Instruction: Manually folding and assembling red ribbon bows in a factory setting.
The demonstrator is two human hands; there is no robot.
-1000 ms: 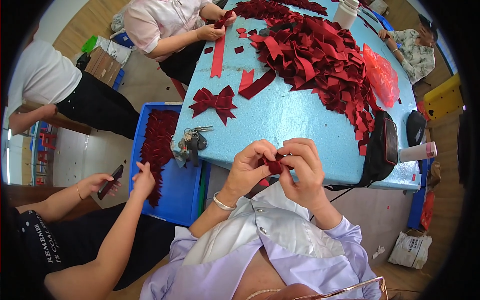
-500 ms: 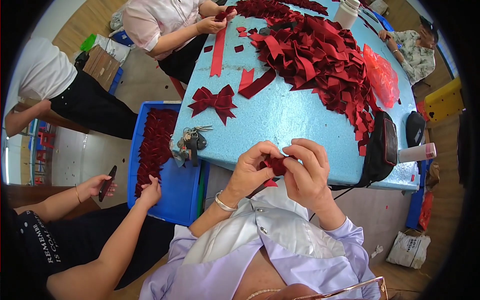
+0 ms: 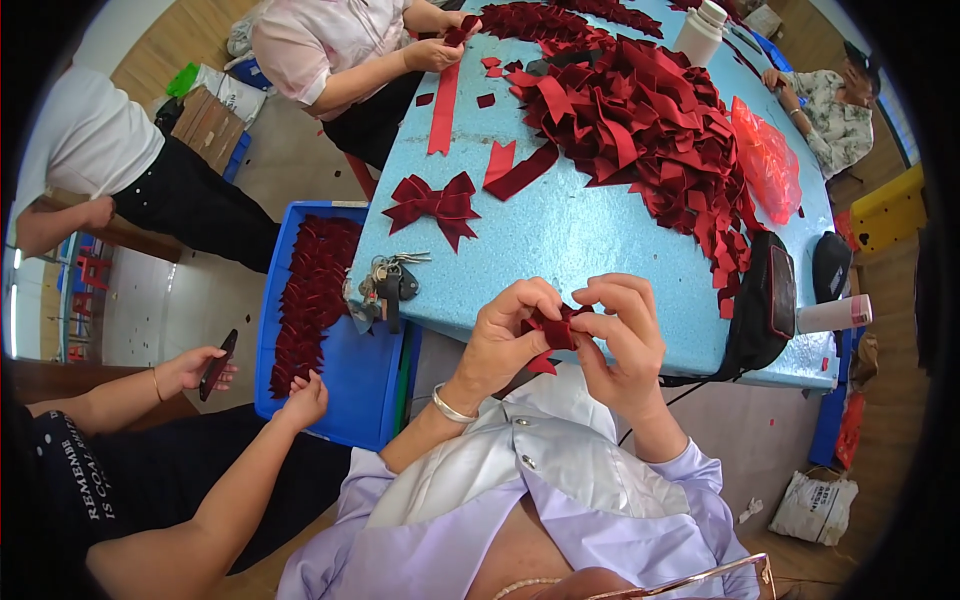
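Between my two hands, just off the table's near edge, is a dark red velvet ribbon bow (image 3: 556,330), its loops bunched up and one tail hanging below. My left hand (image 3: 515,335), with a silver bangle at the wrist, pinches its left side. The fingertips of my right hand (image 3: 620,335) grip its right side near the middle. On the blue table (image 3: 580,240) lies a finished-looking red bow (image 3: 435,207), left of my hands. A folded length of ribbon (image 3: 520,172) rests behind it. Farther back rises a big heap of cut red ribbons (image 3: 650,130).
Keys (image 3: 388,280) lie at the table's left corner. A blue crate (image 3: 350,400) holds rows of bows, and a co-worker's hand (image 3: 305,400) reaches to it. A black bag (image 3: 762,305), pink-capped bottle (image 3: 835,313) and white bottle (image 3: 702,32) stand on the table. Another person (image 3: 330,60) handles ribbon opposite.
My right fingers have shifted slightly on the bow, showing more of its middle. The view has moved a little. The standing person at the left has moved an arm.
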